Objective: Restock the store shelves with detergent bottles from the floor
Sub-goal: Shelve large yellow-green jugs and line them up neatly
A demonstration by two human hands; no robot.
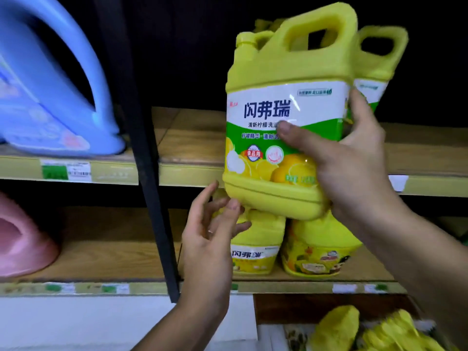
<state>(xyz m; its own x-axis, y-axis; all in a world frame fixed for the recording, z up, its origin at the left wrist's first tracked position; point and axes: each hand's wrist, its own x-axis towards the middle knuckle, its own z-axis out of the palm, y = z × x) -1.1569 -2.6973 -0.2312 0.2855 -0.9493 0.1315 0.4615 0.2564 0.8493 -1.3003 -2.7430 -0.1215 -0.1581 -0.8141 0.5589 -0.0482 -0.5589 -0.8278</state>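
Note:
My right hand (347,158) grips a large yellow detergent bottle (286,102) by its right side, thumb across the white and green label, holding it in front of the upper wooden shelf (192,145). My left hand (212,234) is under the bottle's lower left corner, fingers spread and touching its base. A second yellow bottle (379,62) stands on that shelf just behind and to the right. On the lower shelf (114,259), two more yellow bottles (255,249) (321,252) stand below the held one.
A black upright post (149,173) divides the shelving. Left of it a blue jug (50,97) sits on the upper shelf and a pink jug (22,239) on the lower. More yellow bottles (374,330) lie at the bottom right, near the floor.

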